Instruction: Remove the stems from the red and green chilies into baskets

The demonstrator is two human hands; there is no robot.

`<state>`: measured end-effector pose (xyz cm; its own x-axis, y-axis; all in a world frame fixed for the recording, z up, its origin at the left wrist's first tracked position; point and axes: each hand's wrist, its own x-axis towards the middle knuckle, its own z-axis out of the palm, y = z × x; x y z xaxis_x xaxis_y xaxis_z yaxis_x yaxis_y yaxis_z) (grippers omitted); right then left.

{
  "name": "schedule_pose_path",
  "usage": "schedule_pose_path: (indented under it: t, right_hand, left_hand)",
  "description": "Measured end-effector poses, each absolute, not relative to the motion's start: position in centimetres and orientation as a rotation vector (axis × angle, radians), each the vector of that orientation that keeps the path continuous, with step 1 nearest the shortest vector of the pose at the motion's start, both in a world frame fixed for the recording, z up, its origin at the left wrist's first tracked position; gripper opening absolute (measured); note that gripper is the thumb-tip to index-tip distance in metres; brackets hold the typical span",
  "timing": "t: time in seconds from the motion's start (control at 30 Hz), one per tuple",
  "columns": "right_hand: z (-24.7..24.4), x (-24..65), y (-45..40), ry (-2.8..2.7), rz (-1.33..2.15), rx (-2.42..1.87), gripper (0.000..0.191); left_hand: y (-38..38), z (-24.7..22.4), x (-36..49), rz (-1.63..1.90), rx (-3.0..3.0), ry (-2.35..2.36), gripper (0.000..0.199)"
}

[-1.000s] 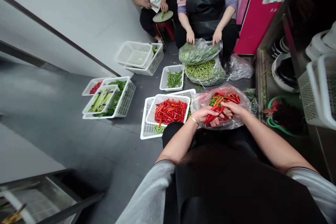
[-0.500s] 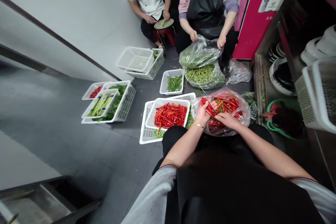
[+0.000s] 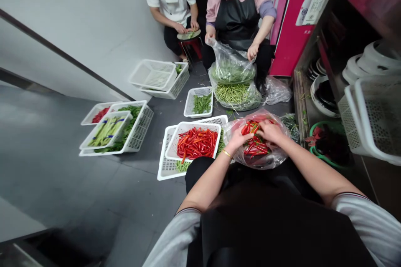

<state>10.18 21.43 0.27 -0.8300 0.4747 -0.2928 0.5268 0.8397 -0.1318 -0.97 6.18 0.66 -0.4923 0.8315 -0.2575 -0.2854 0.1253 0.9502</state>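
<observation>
On my lap a clear plastic bag lies open, full of red chili peppers with green stems. My left hand, a gold bangle at its wrist, is closed around a few red chilies at the bag's left side. Reaching in from the right, my right hand has its fingertips bent onto chilies beside the left fingers; its exact grip is partly hidden. Just left of the bag, a white basket heaped with red chilies rests on a larger white basket containing green vegetables.
Opposite sit two co-workers; one handles a plastic bag of greens, the other works at a round stool. White baskets of vegetables stand at left. Shelving with bowls and a green basin flank my right.
My left hand has turned from palm up to fingers curled over the chilies. My right hand has moved deeper into the bag. The co-worker opposite has lifted the bag's edge; the view has shifted slightly.
</observation>
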Motion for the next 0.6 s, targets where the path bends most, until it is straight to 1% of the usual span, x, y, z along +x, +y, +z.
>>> schedule_pose_path:
  t: [0.07,0.17,0.23,0.37,0.5,0.6]
  right_hand:
    - [0.5,8.9,23.6,2.797,-0.216,0.902,0.049]
    - [0.4,7.6,25.3,2.722,-0.266,0.880,0.039]
    - [0.2,7.6,25.2,2.721,-0.284,0.861,0.035]
    - [-0.4,10.0,22.2,2.751,-0.409,0.827,0.037]
    - [-1.0,13.0,17.7,2.839,-0.615,0.549,0.033]
    - [-1.3,14.0,16.3,2.835,-0.645,0.255,0.028]
  left_hand:
    - [6.2,-0.4,-1.9,1.425,0.397,1.518,0.028]
    - [6.2,-1.7,-2.9,1.416,0.271,1.533,0.026]
    - [6.4,-2.0,-3.3,1.462,0.266,1.481,0.025]
    - [7.7,-2.6,-2.7,1.443,0.094,1.392,0.024]
    - [8.7,-3.7,-0.7,1.409,-0.035,1.311,0.026]
    - [8.3,-3.6,0.2,1.418,0.133,1.367,0.026]
